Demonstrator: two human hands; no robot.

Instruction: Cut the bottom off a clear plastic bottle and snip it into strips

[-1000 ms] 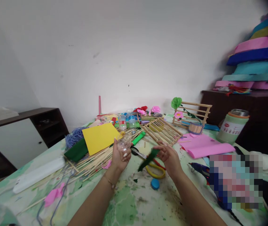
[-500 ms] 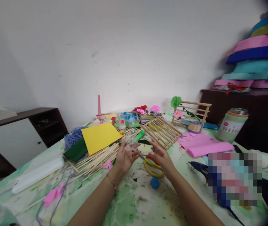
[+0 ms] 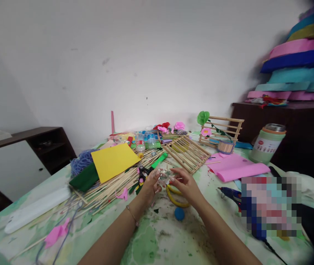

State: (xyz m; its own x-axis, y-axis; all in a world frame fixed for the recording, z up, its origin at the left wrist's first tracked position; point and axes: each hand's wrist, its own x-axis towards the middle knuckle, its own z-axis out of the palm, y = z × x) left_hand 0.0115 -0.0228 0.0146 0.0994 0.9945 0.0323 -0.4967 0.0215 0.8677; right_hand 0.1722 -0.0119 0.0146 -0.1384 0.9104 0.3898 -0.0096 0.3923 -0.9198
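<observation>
pinching clear plastic between curled fingers, left hand at one side, right hand opposite

The person's left hand and right hand hold a clear plastic piece between their fingers. Around it, a blue cap lies at five o'clock, black scissors and wooden sticks at nine, a yellow sheet toward ten, bottles at eleven, a slatted wooden panel at two, and pink paper at three. A glue gun sits toward four.
</observation>
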